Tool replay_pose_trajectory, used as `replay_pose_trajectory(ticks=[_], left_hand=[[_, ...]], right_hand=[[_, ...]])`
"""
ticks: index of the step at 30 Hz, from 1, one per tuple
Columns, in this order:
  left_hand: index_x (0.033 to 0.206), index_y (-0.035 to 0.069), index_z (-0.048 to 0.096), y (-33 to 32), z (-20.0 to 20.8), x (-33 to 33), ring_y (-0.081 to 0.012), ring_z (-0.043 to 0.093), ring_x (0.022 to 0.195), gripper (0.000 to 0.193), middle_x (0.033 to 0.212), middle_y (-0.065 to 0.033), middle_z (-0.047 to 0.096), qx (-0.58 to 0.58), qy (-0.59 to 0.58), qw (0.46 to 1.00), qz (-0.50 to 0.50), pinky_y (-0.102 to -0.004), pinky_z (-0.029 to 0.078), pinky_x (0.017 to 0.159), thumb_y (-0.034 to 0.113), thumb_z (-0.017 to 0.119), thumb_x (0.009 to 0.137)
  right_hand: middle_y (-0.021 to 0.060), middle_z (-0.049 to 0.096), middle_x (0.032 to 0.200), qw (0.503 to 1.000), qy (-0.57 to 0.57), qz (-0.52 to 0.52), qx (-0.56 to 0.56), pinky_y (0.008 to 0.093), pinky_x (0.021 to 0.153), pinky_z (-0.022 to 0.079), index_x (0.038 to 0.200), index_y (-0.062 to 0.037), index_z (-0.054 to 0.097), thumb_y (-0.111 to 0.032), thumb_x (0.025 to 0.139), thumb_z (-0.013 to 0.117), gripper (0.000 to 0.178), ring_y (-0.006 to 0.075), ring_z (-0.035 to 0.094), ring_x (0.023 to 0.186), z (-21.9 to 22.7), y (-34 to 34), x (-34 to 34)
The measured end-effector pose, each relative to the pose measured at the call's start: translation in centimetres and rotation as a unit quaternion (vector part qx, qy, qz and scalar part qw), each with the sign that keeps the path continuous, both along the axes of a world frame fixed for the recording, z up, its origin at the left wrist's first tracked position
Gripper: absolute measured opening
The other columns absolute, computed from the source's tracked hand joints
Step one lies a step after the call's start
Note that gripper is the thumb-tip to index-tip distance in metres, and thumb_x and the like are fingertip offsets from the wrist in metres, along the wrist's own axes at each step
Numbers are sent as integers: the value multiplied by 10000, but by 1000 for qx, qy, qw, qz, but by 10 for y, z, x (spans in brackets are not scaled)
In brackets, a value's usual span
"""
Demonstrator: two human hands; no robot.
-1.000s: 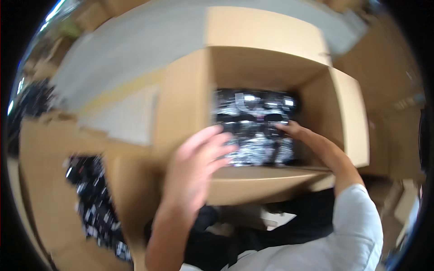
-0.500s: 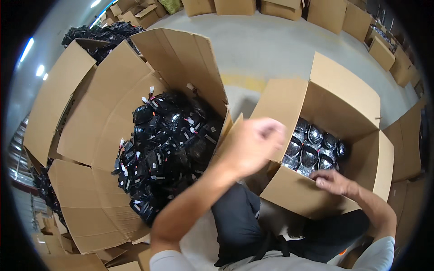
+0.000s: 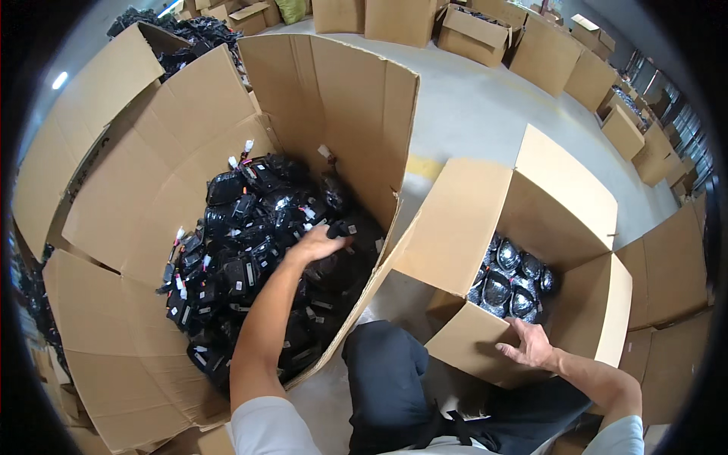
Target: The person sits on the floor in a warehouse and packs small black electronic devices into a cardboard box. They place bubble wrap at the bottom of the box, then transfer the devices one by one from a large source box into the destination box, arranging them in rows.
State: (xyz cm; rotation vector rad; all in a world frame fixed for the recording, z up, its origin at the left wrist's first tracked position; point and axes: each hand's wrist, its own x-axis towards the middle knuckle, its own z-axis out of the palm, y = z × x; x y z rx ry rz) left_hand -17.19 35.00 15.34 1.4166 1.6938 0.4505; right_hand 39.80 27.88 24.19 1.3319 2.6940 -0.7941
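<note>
Inside the large open carton (image 3: 334,83) on the left, my left hand (image 3: 317,244) reaches into a heap of black, plastic-wrapped parts (image 3: 243,235) with short wires and white connectors. Its fingers are closed around a small black part (image 3: 339,229) with a white label, near the carton's right wall. My right hand (image 3: 533,345) is at the smaller carton (image 3: 470,326) on the right. Its thumb lies on the outside of the near flap and its fingers go over the edge. Several shiny, rounded black pieces (image 3: 497,288) in clear wrap sit in rows inside this carton.
Another carton heaped with black parts (image 3: 197,34) stands behind at the far left. More cartons (image 3: 542,53) line the far side of the grey floor (image 3: 455,98). Brown cartons (image 3: 671,364) also stand close on the right. My knee (image 3: 387,364) is between the two open cartons.
My left hand has gone left and down, from between the cartons into the large one, onto the black parts. My right hand stays at the smaller carton's edge. The view has shifted.
</note>
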Motion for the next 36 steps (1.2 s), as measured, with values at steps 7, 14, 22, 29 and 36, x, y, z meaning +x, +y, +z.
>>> replay_pose_trajectory(ticks=[7, 14, 22, 29, 36], left_hand=[[1217, -2, 700, -24, 7, -23, -166, 647, 1059, 576, 1111, -106, 731, 36, -103, 989, 96, -311, 497, 936, 481, 730, 906], [996, -13, 708, -44, 5, 21, -267, 700, 823, 433, 873, -180, 727, 186, 93, 959, 194, -398, 550, 798, 397, 745, 863], [1155, 2, 672, -110, 190, -7, -104, 660, 911, 233, 1043, -42, 715, 224, -234, 926, 194, -289, 535, 842, 166, 675, 989], [1099, -3, 687, -102, 329, 121, -69, 652, 807, 275, 956, -20, 714, 219, -247, 934, 139, -240, 534, 754, 240, 717, 974], [1073, -25, 675, -41, 303, 266, -90, 648, 818, 569, 933, -53, 702, 221, -297, 923, 105, -246, 541, 754, 534, 588, 1010]], right_hand=[[209, 664, 953, 999, -9, 0, 33, 482, 779, 549, 1263, 0, 551, -407, 886, 739, 586, 391, 681, 896, -7, -1, 3], [215, 673, 968, 999, -25, -10, 21, 481, 796, 553, 1248, 1, 559, -364, 888, 736, 543, 388, 687, 927, -11, -2, 7], [233, 606, 1235, 997, 65, 38, 16, 489, 879, 555, 1343, -21, 507, -348, 941, 689, 549, 415, 644, 1062, 4, 5, 1], [213, 580, 1354, 783, 318, 222, 486, 501, 1075, 473, 1272, -11, 598, -179, 782, 748, 540, 354, 570, 1275, 203, 2, -116], [113, 629, 1054, 750, 186, 123, 623, 421, 791, 546, 1121, -23, 627, -168, 795, 651, 357, 271, 640, 996, 189, 66, -49]])
